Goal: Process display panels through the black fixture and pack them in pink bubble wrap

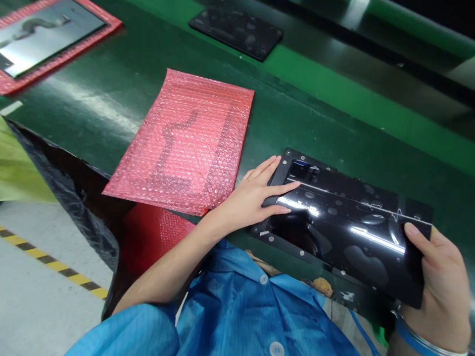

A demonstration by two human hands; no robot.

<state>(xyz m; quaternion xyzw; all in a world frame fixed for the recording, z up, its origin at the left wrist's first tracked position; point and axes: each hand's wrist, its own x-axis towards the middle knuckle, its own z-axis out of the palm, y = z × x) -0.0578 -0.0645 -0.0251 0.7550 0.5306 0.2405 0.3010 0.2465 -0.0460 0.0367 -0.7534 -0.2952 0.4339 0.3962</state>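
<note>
From my remote station I find the glossy black panel (352,232) near the right end of the green tabletop (315,123), close in front of the blue garment (237,301), lying over a dark plate (284,244) with small round studs along its margins. My left hand (252,200) has its fingers spread wide at the panel's left end, the thumb and index resting on the shiny face and the others reaching the plate's corner; they grip nothing. My right hand (443,277) has hold of the opposite end, thumb on top, with the remaining fingers mostly hidden and apparently tucked beneath. I judge the panel light for its size and fairly stiff, though a thin sheet like this would probably crack if bent or squeezed at one corner. The glossy face looks slick, and its blister-like patches suggest a film that could slide or wrinkle under a dragging thumb. I'd favour the two short ends, supporting from below with light thumb pressure near the edge. The pink bubble-wrap pouch (185,148) beside my left forearm looks soft and easily creased, better taken by its border.
</note>
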